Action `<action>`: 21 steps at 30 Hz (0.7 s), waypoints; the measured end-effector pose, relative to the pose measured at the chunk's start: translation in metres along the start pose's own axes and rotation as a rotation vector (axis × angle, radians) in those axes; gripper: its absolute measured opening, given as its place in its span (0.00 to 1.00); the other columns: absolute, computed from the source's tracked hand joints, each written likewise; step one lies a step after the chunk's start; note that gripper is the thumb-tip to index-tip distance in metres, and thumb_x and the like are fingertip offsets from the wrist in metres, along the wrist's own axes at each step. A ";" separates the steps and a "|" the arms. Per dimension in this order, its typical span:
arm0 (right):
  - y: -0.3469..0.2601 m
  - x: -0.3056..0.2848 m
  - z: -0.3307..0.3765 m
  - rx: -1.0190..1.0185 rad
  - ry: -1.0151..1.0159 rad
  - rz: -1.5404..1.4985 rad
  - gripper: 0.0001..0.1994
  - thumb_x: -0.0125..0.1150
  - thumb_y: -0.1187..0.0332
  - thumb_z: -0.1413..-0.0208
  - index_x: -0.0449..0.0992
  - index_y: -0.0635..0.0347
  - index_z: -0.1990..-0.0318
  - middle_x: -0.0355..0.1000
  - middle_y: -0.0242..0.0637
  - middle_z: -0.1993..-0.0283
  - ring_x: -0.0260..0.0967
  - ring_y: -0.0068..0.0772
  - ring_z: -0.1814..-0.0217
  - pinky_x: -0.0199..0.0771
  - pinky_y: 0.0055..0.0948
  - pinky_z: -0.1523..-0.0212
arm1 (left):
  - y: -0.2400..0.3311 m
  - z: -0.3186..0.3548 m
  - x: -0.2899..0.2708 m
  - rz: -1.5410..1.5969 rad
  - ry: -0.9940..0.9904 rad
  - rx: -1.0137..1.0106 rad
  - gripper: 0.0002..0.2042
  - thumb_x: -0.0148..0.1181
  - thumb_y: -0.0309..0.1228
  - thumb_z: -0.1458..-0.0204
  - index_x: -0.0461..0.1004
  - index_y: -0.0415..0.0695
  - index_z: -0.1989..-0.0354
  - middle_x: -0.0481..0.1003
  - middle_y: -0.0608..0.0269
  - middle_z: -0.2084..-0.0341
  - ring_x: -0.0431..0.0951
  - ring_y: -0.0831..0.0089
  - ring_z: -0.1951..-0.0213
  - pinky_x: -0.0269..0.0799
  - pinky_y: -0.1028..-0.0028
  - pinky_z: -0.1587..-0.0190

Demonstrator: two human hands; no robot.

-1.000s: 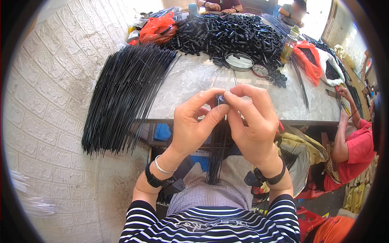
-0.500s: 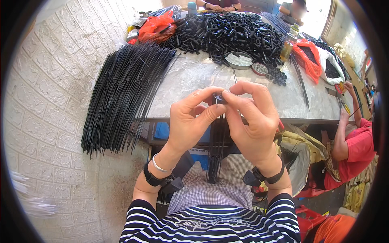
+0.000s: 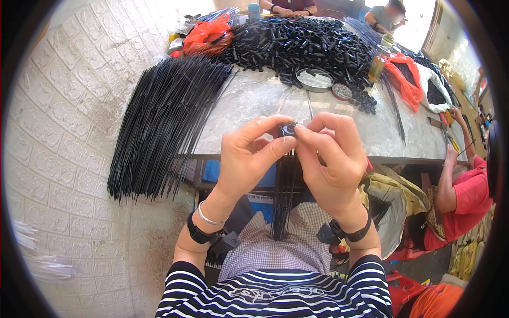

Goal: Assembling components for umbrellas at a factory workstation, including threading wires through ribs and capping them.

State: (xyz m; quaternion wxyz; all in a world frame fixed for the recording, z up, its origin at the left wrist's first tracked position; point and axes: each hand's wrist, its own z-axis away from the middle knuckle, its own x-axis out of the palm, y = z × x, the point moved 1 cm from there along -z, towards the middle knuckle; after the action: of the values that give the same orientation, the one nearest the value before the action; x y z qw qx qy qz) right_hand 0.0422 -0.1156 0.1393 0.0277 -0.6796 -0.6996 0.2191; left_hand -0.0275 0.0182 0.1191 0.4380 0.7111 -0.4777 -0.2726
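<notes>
I have the left grip point(image 3: 246, 159) closed, thumb against fingers, on a small black round part point(image 3: 288, 129); the right grip point(image 3: 331, 159) is pinched at its right edge. The part appears against the marbled grey counter point(image 3: 228, 116). A thin pale pin point(image 3: 284, 142) projects below it. Slender black rods point(image 3: 281, 206) hang beneath, over a checked lap cloth point(image 3: 275, 259); the fingers cover their upper ends, so I cannot tell whether they join the part. Beyond, a round dish point(image 3: 317, 90) of white sticks, a red tin point(image 3: 342, 99) and black rings point(image 3: 366, 102) adjoin a heap of short, hollow tubes point(image 3: 307, 45), which hides the surface under it. A dense sheaf of straight rods point(image 3: 164, 127) lies left. At right, a translucent bottle point(image 3: 378, 63) stands near a crumpled red bag point(image 3: 411, 98); a co-worker point(image 3: 466, 183) is cut off by the fisheye rim.
</notes>
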 end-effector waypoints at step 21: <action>-0.001 0.002 -0.002 -0.044 -0.027 0.051 0.13 0.65 0.82 0.67 0.77 0.61 0.68 0.69 0.34 0.69 0.67 0.31 0.72 0.70 0.27 0.75 | 0.000 0.004 -0.004 -0.032 -0.025 0.024 0.18 0.63 0.27 0.48 0.72 0.33 0.50 0.74 0.65 0.64 0.73 0.84 0.66 0.70 0.86 0.66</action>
State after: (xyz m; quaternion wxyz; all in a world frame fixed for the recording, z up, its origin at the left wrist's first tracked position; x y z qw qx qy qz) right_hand 0.0414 -0.1131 0.1414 -0.0024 -0.6948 -0.6868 0.2133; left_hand -0.0321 0.0206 0.1172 0.4191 0.7204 -0.4749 -0.2825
